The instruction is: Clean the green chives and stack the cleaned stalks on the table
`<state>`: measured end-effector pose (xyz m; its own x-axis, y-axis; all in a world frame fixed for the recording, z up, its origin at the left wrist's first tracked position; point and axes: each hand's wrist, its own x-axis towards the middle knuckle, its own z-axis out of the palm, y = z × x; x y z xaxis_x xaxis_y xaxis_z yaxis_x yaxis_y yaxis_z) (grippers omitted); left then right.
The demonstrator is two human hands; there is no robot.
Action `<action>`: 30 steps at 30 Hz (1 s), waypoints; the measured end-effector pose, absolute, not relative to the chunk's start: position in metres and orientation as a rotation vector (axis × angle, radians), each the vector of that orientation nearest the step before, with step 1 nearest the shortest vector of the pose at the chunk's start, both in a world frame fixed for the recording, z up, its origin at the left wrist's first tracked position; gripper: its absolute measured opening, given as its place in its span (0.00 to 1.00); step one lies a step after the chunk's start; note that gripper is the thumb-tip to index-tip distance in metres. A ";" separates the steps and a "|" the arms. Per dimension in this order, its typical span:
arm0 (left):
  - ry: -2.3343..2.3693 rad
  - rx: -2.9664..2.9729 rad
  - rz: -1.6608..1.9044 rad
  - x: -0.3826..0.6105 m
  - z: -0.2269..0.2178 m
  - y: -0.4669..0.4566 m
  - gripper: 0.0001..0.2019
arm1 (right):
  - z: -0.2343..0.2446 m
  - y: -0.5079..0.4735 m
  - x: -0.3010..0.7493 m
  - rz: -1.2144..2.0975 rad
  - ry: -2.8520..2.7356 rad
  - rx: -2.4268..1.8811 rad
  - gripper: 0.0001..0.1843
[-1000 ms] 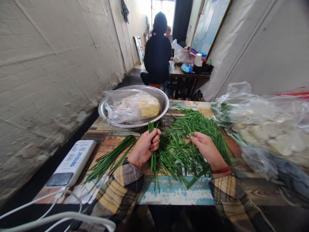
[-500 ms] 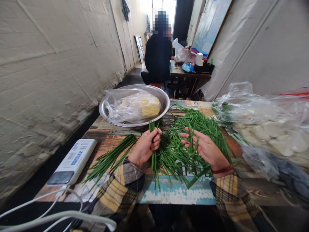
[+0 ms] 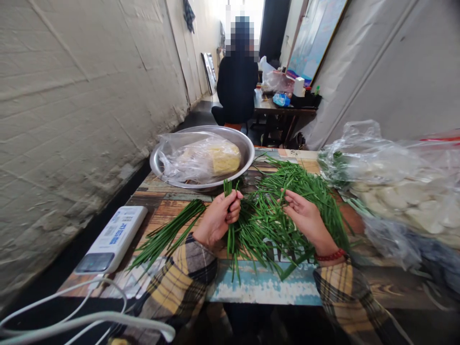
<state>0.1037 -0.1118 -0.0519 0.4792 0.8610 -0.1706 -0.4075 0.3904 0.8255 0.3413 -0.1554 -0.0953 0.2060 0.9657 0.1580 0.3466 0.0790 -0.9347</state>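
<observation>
My left hand [image 3: 220, 218] is closed round an upright bunch of garlic chives [image 3: 227, 187], whose ends stick out above the fist and hang below it. Over the loose heap of chives [image 3: 302, 184], my right hand [image 3: 307, 218] pinches a thin green blade between thumb and fingertips. Its lower end is lost against the heap behind. Left of my left hand, a neat bundle of chives [image 3: 168, 230] lies slantwise on the wooden-patterned table [image 3: 266, 287].
Beyond my hands stands a metal basin [image 3: 249, 163] holding a plastic-wrapped yellowish block [image 3: 226, 158]. A white power bank [image 3: 113, 239] with cables sits at the left edge. Plastic bags with pale round pieces [image 3: 409, 201] fill the right side. Farther back, a person [image 3: 237, 86] sits by another table.
The fingers of my right hand, spread with chives among them before, have drawn together into a pinch on a blade. My left hand keeps its bunch. The view has shifted slightly.
</observation>
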 end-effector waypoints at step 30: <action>0.696 0.811 0.890 0.106 -0.049 -0.112 0.13 | -0.074 -0.169 0.338 0.208 -1.877 -2.028 0.16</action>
